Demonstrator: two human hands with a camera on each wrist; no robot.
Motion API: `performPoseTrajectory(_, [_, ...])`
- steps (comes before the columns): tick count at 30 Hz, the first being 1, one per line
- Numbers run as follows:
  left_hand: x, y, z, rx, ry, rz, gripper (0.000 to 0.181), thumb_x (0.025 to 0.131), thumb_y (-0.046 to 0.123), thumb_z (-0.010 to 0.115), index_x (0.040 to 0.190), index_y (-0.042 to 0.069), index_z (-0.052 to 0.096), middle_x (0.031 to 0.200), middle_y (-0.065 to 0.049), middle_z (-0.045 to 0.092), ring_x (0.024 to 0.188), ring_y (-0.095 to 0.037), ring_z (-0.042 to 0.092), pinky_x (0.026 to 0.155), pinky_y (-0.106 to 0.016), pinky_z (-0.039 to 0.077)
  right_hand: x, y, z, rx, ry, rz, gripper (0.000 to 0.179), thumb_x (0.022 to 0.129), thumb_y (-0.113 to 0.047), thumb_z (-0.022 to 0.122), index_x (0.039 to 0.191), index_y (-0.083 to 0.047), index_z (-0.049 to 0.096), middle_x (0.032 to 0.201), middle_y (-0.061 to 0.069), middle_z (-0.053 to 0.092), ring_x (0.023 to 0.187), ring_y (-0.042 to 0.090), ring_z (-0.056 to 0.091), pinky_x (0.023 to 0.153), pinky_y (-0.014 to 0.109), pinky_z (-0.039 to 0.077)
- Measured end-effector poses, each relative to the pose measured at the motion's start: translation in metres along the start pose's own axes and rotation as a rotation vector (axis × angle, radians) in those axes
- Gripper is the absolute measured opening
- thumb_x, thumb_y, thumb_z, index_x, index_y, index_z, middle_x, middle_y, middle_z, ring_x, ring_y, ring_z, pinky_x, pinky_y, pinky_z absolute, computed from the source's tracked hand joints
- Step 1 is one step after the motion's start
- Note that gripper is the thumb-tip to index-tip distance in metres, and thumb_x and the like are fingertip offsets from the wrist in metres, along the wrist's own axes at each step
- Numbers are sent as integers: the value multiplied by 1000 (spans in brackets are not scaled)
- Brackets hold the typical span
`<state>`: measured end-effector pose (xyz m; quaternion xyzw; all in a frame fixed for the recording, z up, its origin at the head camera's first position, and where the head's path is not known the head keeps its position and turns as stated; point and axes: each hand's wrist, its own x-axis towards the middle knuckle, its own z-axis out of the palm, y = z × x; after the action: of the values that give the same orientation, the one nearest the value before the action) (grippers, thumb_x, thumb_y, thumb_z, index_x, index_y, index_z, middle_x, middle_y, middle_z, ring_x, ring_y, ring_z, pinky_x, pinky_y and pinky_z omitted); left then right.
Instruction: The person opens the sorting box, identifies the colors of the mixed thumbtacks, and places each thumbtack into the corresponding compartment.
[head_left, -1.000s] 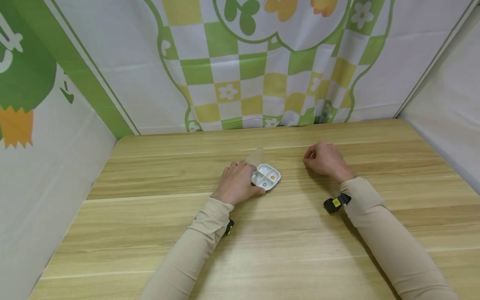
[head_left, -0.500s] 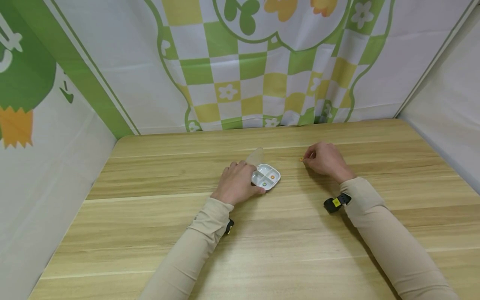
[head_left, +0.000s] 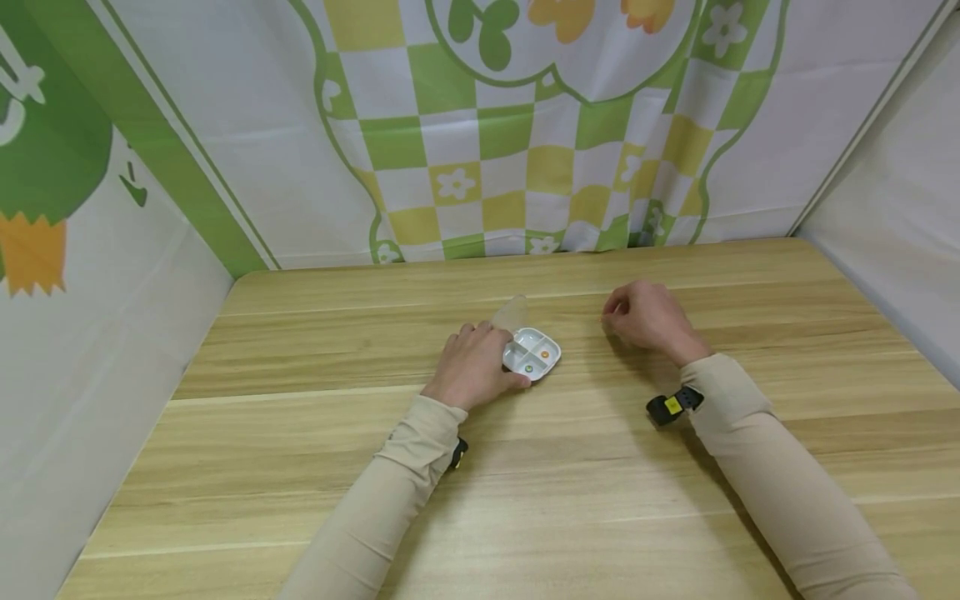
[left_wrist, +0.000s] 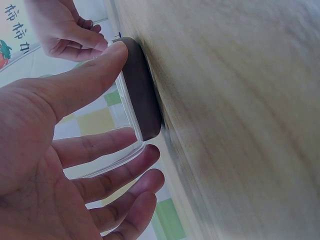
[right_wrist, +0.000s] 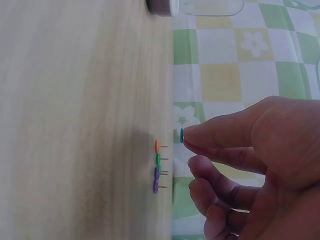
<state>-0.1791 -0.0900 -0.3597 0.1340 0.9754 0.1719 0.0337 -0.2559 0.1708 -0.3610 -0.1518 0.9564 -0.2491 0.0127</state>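
My left hand (head_left: 474, 367) holds a small divided box (head_left: 533, 337), thumb at its near side and fingers at its left. Its clear lid (head_left: 512, 311) stands raised at the back. Inside lie an orange disc (head_left: 545, 355) and a green disc (head_left: 528, 368), in separate compartments. In the left wrist view, the box (left_wrist: 141, 90) shows a dark side wall. To the right, my right hand (head_left: 647, 317) pinches a blue thumbtack (right_wrist: 181, 135) between thumb and forefinger, its pin hidden. Beside it, an orange thumbtack (right_wrist: 157, 146), a green thumbtack (right_wrist: 158, 159) and purple thumbtacks (right_wrist: 156, 186) lie pins up.
The wood-grain table (head_left: 570, 500) carries the box and the tacks. A checkered green, yellow and white cloth (head_left: 525, 133) hangs behind its far edge. White cloth walls (head_left: 885, 200) flank the table. A black strap device (head_left: 672, 406) sits on the right wrist.
My right hand has lifted slightly, and the small yellow-orange spot at its fingertips is out of sight in the head view. The left hand and the box stay where they were.
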Motion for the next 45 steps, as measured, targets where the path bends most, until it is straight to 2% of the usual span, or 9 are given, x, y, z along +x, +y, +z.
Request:
performPoseTrajectory(12, [0,0,0,-9,-5,-6,61,79,41,87,125,4,69,121,-11,65,106,-30,55,91,-45,44,-3,-13,-3,-8,22,-47,11,92,-13,70,95,-6,78,84,7,70,75,22,62,70,40,48])
performPoseTrajectory(35, [1,-1,1,2,-10,-9,62,80,41,87,126,4,68,120,-11,65,104,-29,55,90,-44,44,-8,-39,1,-4,6,-132,6,90,-12,73,91,-8,77,78,3,68,70,19,59,65,36,46])
performPoseTrajectory(45, [1,0,0,4,-18,-11,63,80,41,86,127,4,67,120,-11,64,104,-29,55,90,-45,44,-11,-46,8,-40,22,-213,3,88,-11,74,87,-9,77,75,1,67,69,18,60,67,38,47])
